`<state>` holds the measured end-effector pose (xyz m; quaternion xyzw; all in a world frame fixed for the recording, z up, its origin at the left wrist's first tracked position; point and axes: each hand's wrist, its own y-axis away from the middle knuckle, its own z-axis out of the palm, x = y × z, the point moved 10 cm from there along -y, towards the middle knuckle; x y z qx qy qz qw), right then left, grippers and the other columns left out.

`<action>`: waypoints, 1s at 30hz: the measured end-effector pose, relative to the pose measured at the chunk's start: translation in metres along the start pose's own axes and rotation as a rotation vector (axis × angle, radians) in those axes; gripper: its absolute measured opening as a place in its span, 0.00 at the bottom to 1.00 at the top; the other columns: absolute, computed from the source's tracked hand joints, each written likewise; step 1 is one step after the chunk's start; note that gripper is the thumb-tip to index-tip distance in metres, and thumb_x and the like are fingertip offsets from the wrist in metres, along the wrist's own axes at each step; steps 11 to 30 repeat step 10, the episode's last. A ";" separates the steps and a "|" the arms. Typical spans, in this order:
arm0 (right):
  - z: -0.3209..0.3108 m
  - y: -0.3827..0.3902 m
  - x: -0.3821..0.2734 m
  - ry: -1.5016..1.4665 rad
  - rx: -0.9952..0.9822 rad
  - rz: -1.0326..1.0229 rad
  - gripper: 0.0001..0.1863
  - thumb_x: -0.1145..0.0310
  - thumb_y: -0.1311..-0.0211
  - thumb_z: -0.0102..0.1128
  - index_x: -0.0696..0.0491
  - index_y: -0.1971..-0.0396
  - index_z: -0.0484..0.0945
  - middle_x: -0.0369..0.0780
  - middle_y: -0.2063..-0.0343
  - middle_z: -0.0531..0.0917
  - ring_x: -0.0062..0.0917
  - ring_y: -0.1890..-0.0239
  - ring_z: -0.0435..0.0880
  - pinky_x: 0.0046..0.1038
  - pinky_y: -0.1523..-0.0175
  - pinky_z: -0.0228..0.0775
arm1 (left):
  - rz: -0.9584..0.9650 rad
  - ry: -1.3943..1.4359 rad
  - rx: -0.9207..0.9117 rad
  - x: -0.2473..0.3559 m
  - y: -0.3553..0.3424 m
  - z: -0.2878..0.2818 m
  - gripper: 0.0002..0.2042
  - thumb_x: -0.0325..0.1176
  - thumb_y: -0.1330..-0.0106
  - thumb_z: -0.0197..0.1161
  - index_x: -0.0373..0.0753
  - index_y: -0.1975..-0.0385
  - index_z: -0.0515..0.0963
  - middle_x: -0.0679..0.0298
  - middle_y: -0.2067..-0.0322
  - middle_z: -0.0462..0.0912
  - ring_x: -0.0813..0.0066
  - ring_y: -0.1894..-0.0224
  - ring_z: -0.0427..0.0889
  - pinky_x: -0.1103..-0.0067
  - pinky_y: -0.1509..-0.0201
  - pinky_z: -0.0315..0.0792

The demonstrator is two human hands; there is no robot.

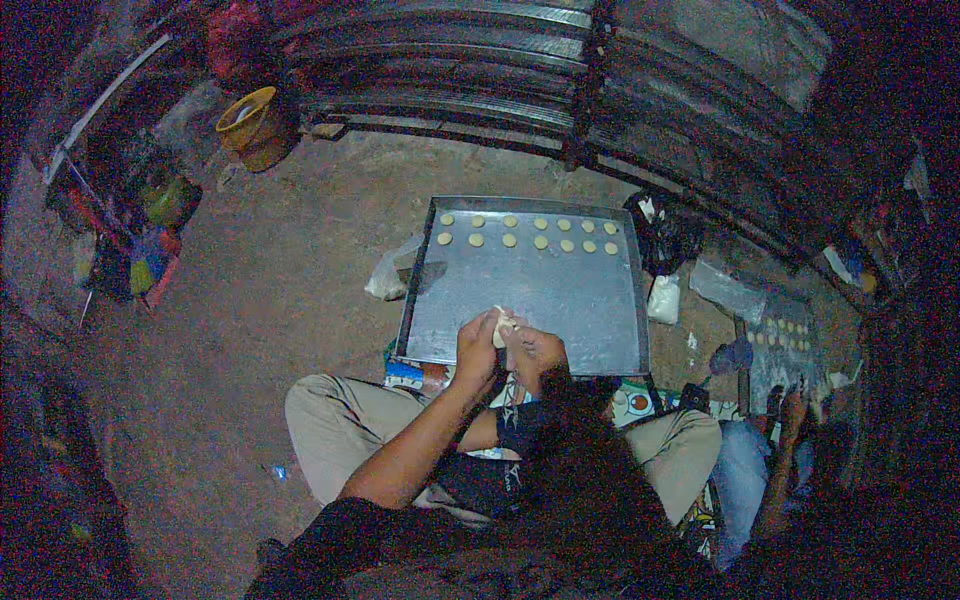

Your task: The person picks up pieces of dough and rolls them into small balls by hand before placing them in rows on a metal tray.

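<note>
Above the near part of a large metal tray (540, 290), both my hands meet around a small pale piece of dough (501, 330). My left hand (476, 348) has its fingers closed around the dough's left side. From the right, my right hand (538, 354) pinches the same piece, its fingertips partly hidden. Two rows of flat, round dough pieces (541, 242) lie along the tray's far side, spaced apart. The tray's near edge is in front of my crossed legs.
A knotted clear plastic bag (386, 280) lies left of the tray. Right of it are a bag of white powder (663, 298) and a black plastic bag (668, 238). Another person's hand (794, 412) is by a second tray (775, 368) with dough rounds. A yellow bucket (262, 150) stands far left.
</note>
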<state>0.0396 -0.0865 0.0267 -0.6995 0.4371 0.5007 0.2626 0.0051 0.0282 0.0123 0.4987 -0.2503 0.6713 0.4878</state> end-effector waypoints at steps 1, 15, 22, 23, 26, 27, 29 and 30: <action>-0.006 0.000 -0.002 0.067 0.048 0.011 0.19 0.52 0.35 0.63 0.56 0.67 0.81 0.36 0.82 0.79 0.19 0.81 0.77 0.24 0.74 0.72 | -0.013 0.130 -0.060 -0.004 -0.002 0.004 0.14 0.35 0.23 0.48 0.28 0.53 0.75 0.49 0.57 0.83 0.66 0.56 0.84 0.72 0.50 0.78; 0.005 0.006 0.018 -0.461 -0.230 0.316 0.24 0.48 0.30 0.53 0.56 0.71 0.79 0.35 0.80 0.79 0.17 0.83 0.74 0.20 0.78 0.61 | -0.068 0.172 -0.436 0.026 0.007 0.041 0.20 0.36 0.23 0.45 0.33 0.37 0.67 0.52 0.42 0.77 0.68 0.46 0.78 0.74 0.42 0.74; 0.005 0.006 0.018 -0.461 -0.230 0.316 0.24 0.48 0.30 0.53 0.56 0.71 0.79 0.35 0.80 0.79 0.17 0.83 0.74 0.20 0.78 0.61 | -0.068 0.172 -0.436 0.026 0.007 0.041 0.20 0.36 0.23 0.45 0.33 0.37 0.67 0.52 0.42 0.77 0.68 0.46 0.78 0.74 0.42 0.74; 0.005 0.006 0.018 -0.461 -0.230 0.316 0.24 0.48 0.30 0.53 0.56 0.71 0.79 0.35 0.80 0.79 0.17 0.83 0.74 0.20 0.78 0.61 | -0.068 0.172 -0.436 0.026 0.007 0.041 0.20 0.36 0.23 0.45 0.33 0.37 0.67 0.52 0.42 0.77 0.68 0.46 0.78 0.74 0.42 0.74; 0.005 0.006 0.018 -0.461 -0.230 0.316 0.24 0.48 0.30 0.53 0.56 0.71 0.79 0.35 0.80 0.79 0.17 0.83 0.74 0.20 0.78 0.61 | -0.068 0.172 -0.436 0.026 0.007 0.041 0.20 0.36 0.23 0.45 0.33 0.37 0.67 0.52 0.42 0.77 0.68 0.46 0.78 0.74 0.42 0.74; 0.005 0.006 0.018 -0.461 -0.230 0.316 0.24 0.48 0.30 0.53 0.56 0.71 0.79 0.35 0.80 0.79 0.17 0.83 0.74 0.20 0.78 0.61 | -0.068 0.172 -0.436 0.026 0.007 0.041 0.20 0.36 0.23 0.45 0.33 0.37 0.67 0.52 0.42 0.77 0.68 0.46 0.78 0.74 0.42 0.74; 0.005 0.006 0.018 -0.461 -0.230 0.316 0.24 0.48 0.30 0.53 0.56 0.71 0.79 0.35 0.80 0.79 0.17 0.83 0.74 0.20 0.78 0.61 | -0.068 0.172 -0.436 0.026 0.007 0.041 0.20 0.36 0.23 0.45 0.33 0.37 0.67 0.52 0.42 0.77 0.68 0.46 0.78 0.74 0.42 0.74; 0.005 0.006 0.018 -0.461 -0.230 0.316 0.24 0.48 0.30 0.53 0.56 0.71 0.79 0.35 0.80 0.79 0.17 0.83 0.74 0.20 0.78 0.61 | -0.068 0.172 -0.436 0.026 0.007 0.041 0.20 0.36 0.23 0.45 0.33 0.37 0.67 0.52 0.42 0.77 0.68 0.46 0.78 0.74 0.42 0.74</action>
